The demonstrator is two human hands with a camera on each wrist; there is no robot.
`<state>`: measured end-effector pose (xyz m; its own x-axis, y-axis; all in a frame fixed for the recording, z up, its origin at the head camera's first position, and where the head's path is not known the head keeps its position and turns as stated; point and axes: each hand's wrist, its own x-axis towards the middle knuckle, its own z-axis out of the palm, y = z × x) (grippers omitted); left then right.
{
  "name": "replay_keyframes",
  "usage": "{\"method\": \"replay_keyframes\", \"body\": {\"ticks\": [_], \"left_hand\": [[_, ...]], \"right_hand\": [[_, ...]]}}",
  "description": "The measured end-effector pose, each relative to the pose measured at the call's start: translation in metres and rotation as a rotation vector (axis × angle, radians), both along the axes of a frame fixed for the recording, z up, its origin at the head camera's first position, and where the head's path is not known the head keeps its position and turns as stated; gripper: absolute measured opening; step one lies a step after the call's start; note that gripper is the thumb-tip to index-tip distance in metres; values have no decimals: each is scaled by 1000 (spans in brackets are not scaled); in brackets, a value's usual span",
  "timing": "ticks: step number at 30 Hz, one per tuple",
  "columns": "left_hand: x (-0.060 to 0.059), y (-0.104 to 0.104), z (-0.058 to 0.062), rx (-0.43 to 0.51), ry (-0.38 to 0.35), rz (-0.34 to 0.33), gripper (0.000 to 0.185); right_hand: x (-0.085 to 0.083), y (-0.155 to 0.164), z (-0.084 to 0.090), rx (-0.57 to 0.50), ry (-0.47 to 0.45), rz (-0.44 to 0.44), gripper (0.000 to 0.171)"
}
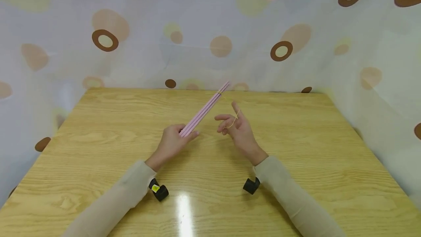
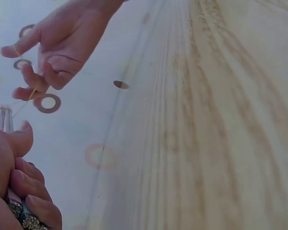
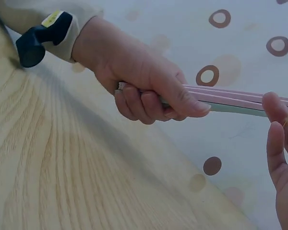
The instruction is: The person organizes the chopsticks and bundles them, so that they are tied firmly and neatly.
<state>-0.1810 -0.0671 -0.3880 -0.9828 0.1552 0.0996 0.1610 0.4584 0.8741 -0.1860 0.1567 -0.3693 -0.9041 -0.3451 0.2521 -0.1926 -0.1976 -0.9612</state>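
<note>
My left hand point(image 1: 172, 142) grips a bundle of pink chopsticks point(image 1: 204, 109), with a green one beside them in the right wrist view. The bundle slants up and away to the right above the table. Patterned dark handle ends point(image 2: 29, 219) show below the fingers in the left wrist view. A thin yellow rubber band point(image 1: 219, 92) goes round the chopsticks near their far tips. My right hand point(image 1: 241, 132) is right of the tips, fingers spread with some bent, holding a stretched length of the band across them.
The wooden table point(image 1: 312, 164) spreads beneath both hands. A white curtain point(image 1: 197, 17) with brown and beige circles stands behind it and along both sides. Small black wrist cameras point(image 1: 159, 190) sit at the sleeves.
</note>
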Motion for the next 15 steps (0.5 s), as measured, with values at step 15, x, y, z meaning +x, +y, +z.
{"method": "replay_keyframes", "body": {"ticks": [15], "left_hand": [[1,-12,3,-302,327,-106,28]], "right_hand": [[-13,23,3,-591,-221,356,65]]}}
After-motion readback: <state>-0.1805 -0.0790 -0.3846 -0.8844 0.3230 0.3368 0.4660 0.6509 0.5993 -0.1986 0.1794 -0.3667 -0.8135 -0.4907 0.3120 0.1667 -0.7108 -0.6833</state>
